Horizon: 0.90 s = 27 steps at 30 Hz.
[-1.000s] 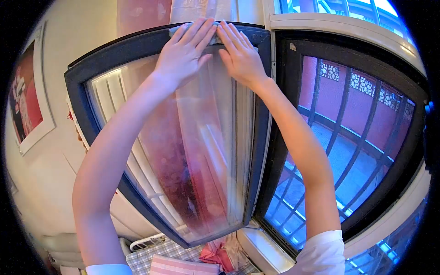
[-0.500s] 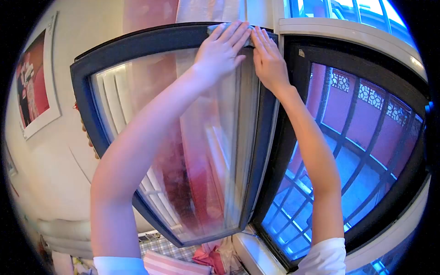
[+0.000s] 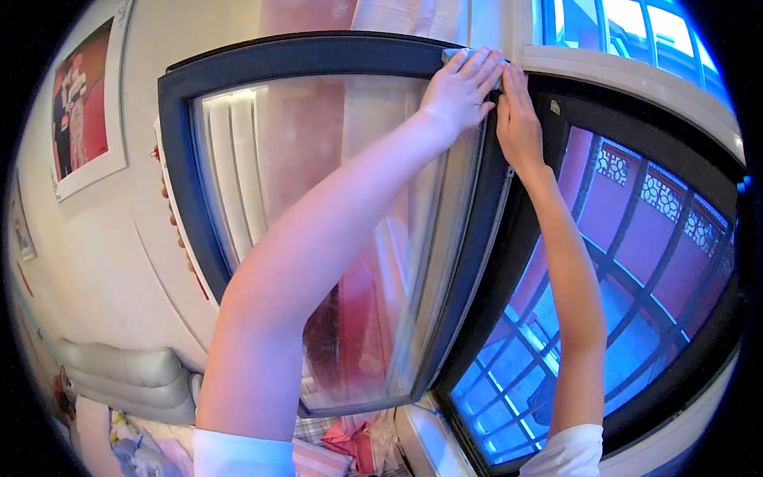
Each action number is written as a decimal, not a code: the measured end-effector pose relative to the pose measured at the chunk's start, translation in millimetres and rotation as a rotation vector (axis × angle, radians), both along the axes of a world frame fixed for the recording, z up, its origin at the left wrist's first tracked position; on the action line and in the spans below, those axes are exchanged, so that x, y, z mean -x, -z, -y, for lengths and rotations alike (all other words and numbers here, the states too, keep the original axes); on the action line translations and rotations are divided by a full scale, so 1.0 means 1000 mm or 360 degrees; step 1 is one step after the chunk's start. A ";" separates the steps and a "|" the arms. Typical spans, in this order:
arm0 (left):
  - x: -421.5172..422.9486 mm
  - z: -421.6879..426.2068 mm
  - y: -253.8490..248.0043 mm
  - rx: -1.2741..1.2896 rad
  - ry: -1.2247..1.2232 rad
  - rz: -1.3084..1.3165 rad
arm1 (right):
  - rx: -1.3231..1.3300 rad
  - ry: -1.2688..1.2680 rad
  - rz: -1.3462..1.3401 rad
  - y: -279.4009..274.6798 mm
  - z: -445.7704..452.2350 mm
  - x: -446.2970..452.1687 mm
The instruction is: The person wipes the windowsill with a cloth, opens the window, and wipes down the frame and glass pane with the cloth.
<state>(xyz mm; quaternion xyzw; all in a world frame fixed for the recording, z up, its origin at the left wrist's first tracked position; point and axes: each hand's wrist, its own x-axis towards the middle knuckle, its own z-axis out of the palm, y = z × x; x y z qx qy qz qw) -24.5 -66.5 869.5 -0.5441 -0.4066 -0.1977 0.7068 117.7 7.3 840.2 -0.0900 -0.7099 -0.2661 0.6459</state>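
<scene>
1. Cloth [image 3: 452, 56], pale blue and mostly hidden, is pressed against the top rail of a dark-framed window sash [image 3: 318, 56], at the upper corner beside the fixed window frame [image 3: 554, 119].

2. The left hand [image 3: 462, 86] is laid flat over the cloth, fingers straight and slightly parted, thumb held out to the right. No grasp is seen; the cloth is covered by the hand, not wrapped in it.

3. The right hand [image 3: 520, 119] is held upright just beside it, fingers extended and kept close together, fingertips at the cloth's right side. Whether any cloth is pinched there cannot be told, as the palm is turned away.

4. Over the last second, both hands and the cloth have been moved rightward along the rail, from nearer its middle to this corner. The left arm is now stretched across the glass pane [image 3: 302, 159].

5. By this shift, the rail's left and middle stretch has been left uncovered, and its right end appears to have been reached; little rail seems to be left on that side.

6. Beyond the fixed frame, dark bars [image 3: 624, 203] are seen. A framed picture [image 3: 83, 103] is hung on the left wall.
</scene>
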 end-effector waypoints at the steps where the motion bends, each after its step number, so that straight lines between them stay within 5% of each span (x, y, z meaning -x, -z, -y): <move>1: 0.001 0.000 0.000 -0.0009 0.0004 -0.0008 | 0.0007 -0.0022 0.0004 0.000 0.001 0.000; 16: -0.003 0.010 -0.004 0.0075 -0.0237 -0.0036 | -0.0126 -0.0076 -0.0061 0.001 0.001 0.005; 19: 0.005 -0.001 -0.001 0.0039 -0.0198 -0.0046 | -0.0132 -0.0135 -0.0059 -0.003 -0.006 0.009; 21: 0.014 -0.016 -0.017 0.0032 0.0248 -0.0171 | -0.0054 0.0043 -0.0105 -0.009 -0.002 0.014; 27: -0.005 -0.001 -0.018 0.0104 0.0040 -0.0004 | -0.0026 -0.0091 -0.0080 -0.018 -0.009 0.006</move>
